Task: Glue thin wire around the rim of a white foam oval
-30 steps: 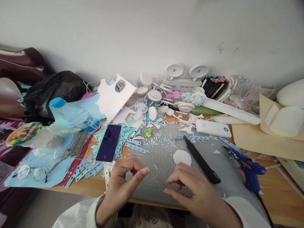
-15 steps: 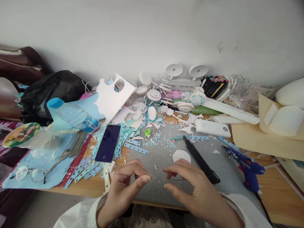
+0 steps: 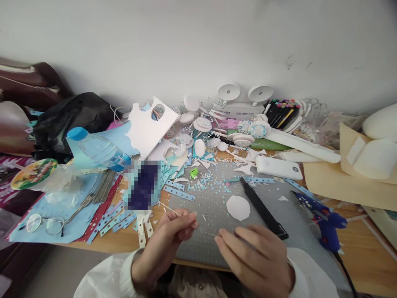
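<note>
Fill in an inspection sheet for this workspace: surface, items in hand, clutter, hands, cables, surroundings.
Surface: grey gridded mat on a wooden table.
Items in hand: thin wire, spanning the gap between the hands.
Clutter: white disc, black tool, bottle, eyeglasses; paper scraps scattered about.
Hands: left hand pinches the wire; right hand has fingertips at its other end, grip unclear.
Cables: black cord from the blue glue gun.
Surroundings: pale wall behind; black bag far left.
</note>
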Available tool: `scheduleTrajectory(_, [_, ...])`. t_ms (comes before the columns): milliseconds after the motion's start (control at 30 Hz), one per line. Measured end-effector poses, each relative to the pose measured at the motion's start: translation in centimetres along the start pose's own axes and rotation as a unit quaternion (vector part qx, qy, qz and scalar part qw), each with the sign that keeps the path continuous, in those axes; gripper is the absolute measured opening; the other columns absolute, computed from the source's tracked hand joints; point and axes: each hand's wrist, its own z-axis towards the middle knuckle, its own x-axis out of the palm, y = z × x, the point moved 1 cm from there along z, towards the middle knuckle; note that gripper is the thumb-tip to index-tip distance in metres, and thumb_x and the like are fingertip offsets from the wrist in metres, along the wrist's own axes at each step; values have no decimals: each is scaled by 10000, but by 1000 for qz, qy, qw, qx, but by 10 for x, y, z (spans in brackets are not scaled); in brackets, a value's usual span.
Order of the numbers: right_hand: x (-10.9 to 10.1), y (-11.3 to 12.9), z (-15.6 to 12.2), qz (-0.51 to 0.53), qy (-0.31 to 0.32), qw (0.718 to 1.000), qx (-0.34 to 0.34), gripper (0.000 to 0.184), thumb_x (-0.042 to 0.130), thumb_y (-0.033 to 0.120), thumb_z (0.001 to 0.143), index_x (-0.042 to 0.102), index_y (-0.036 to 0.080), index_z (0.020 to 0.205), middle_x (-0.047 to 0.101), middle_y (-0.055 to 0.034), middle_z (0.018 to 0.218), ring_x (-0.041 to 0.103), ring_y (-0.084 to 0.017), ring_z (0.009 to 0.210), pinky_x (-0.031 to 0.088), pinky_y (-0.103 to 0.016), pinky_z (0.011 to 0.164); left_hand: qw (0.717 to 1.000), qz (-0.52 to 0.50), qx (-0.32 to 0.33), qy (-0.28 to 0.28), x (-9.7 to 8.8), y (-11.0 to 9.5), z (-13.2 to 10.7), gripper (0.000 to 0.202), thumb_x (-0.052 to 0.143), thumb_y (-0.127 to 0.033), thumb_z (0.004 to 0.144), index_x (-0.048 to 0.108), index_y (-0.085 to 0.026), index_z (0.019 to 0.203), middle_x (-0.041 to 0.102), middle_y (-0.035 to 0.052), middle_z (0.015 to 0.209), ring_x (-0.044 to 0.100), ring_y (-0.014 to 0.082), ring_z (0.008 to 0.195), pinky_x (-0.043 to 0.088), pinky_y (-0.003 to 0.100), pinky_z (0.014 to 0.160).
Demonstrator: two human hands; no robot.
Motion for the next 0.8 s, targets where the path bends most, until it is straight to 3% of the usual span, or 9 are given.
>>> scheduleTrajectory(100, [1,-5,3,138,-11,980,143,206,480,54,917,620,182,997,723,-27,819,608,-140,710,499,-286,658,992,102,63,27,-4,-10,-2,351,701,-443,803,618,-148,632,507,-7,609,425,91,583,335,214,566])
scheduleTrajectory(200, [-1,-7,10,231,-9,943,241,134,534,78,904,589,200,889,659,-2,736,586,-120,661,477,-252,632,945,244,216,26,-9,-20,-7,202,700,-368,830,697,-200,943,600,25,822,518,133,726,414,252,699])
scheduleTrajectory(300, [-6,-7,16,264,-5,922,282,119,566,107,892,579,201,821,610,17,679,561,-104,615,452,-221,573,875,339,343,33,-14,-27,-11,280,715,-286,831,665,-263,1106,593,28,948,542,157,848,426,274,796])
scheduleTrajectory(433, [-6,-9,18,256,-35,928,269,122,567,83,880,596,193,838,622,13,672,575,-101,609,465,-213,565,820,405,403,38,-15,-31,-11,116,695,-217,847,696,-234,962,599,20,907,558,152,872,426,252,784])
scheduleTrajectory(500, [-5,-10,16,187,-48,959,206,154,535,61,891,627,183,906,677,-6,720,607,-109,628,488,-229,596,824,404,397,14,-13,-32,-10,10,679,-202,857,680,-202,866,600,10,836,560,138,814,424,244,754])
scheduleTrajectory(567, [-5,-9,13,73,-40,991,109,197,505,52,907,650,173,963,732,-30,801,638,-124,652,494,-259,614,851,379,364,2,-11,-31,-9,127,648,-205,877,631,-179,754,589,-1,762,557,126,749,424,236,708])
scheduleTrajectory(633, [-4,-9,10,-8,-19,999,35,221,487,51,917,660,167,991,754,-41,861,657,-141,677,488,-286,620,880,350,321,9,-11,-30,-8,217,623,-221,893,581,-169,687,568,-9,704,544,115,688,419,229,655])
scheduleTrajectory(700, [-6,-9,9,10,-1,999,47,222,471,64,928,653,161,1011,749,-42,865,654,-143,692,488,-289,631,893,335,299,18,-12,-29,-8,238,619,-230,895,571,-166,671,559,-10,693,537,113,673,416,227,634])
scheduleTrajectory(800, [-10,-13,11,162,32,974,158,178,484,171,954,631,167,1055,713,-45,887,643,-142,771,509,-271,707,878,346,329,25,-15,-31,-8,186,624,-187,888,607,-169,703,574,-6,725,548,116,713,423,231,670])
